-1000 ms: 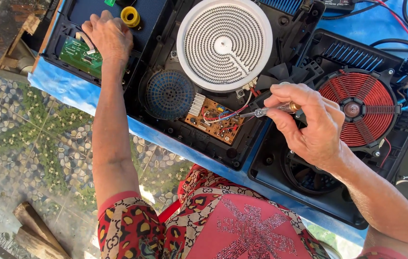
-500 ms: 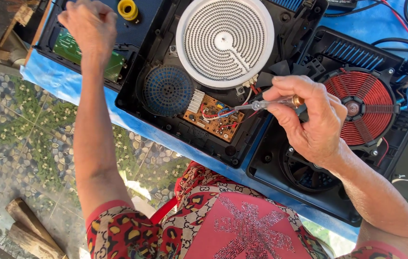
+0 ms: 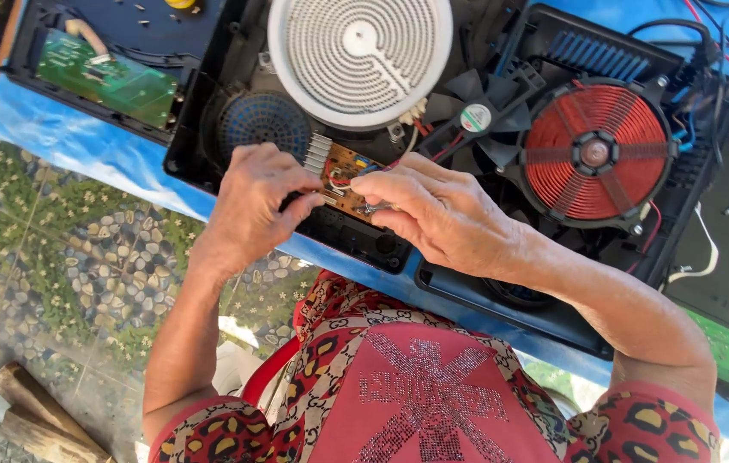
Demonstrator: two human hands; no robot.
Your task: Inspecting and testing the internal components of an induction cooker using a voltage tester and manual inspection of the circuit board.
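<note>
Brown, thin and likely fragile, the circuit board (image 3: 349, 176) sits at the open cooker case's (image 3: 210, 111) near edge, left hand (image 3: 253, 206) pinching its edge, the safest hold, right hand (image 3: 442, 214) gripping a small metal tool (image 3: 370, 207).

We have one view only, from a camera worn on the head, looking almost straight down over the chest at the surface (image 3: 81, 154). It sits close: both forearms enter from the bottom edge and the opened cookers fill the upper half. The floor (image 3: 56, 274) shows at lower left. The far right edge is dark, so perhaps the surface runs on beyond it.
</note>
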